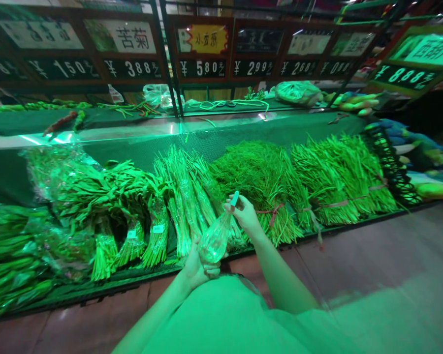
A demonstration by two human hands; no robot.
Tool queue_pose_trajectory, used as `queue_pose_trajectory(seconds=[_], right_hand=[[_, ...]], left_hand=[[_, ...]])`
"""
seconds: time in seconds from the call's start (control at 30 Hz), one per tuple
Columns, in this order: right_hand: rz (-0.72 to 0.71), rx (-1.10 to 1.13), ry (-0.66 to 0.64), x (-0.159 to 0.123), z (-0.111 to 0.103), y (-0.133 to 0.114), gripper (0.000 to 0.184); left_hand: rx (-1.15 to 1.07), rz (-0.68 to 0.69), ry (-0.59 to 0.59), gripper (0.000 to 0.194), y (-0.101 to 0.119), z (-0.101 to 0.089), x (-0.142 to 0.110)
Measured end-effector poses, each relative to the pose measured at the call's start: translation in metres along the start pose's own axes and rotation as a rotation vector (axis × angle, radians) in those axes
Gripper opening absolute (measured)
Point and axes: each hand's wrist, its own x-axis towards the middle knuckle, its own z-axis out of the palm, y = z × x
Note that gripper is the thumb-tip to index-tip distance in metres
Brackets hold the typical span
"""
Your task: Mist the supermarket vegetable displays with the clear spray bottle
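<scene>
Right hand [245, 215] has its grip clamped on the neck of a clear, puffy plastic bag [214, 241], left hand [196, 269] cupping underneath so it sits taut just off the long green vegetable bundles [260, 182].

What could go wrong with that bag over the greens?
The clear plastic bag is held only between the right hand and left hand, so it might slip. The right hand is close to a tied bundle of greens and could snag it. Green light could mislead any judgement of colour.
</scene>
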Motion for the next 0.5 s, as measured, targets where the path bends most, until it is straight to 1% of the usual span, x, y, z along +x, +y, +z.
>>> queue_pose_trajectory(seconds=[0.13, 0.3, 0.43, 0.5], right_hand=[[0.021, -0.030, -0.003, -0.013, -0.006, 0.003, 0.030], [-0.017, -0.084, -0.019, -0.025, -0.016, 0.019, 0.033], [-0.026, -0.119, 0.068, -0.032, -0.023, 0.032, 0.033], [-0.014, -0.121, 0.104, -0.035, -0.027, 0.033, 0.032]], left_hand=[[0.012, -0.056, 0.021, 0.049, -0.008, -0.009, -0.003], [0.043, -0.094, 0.068, 0.042, -0.015, -0.011, -0.007], [0.072, -0.142, 0.119, 0.041, -0.020, -0.013, -0.007], [0.083, -0.171, 0.119, 0.042, -0.021, -0.013, -0.007]])
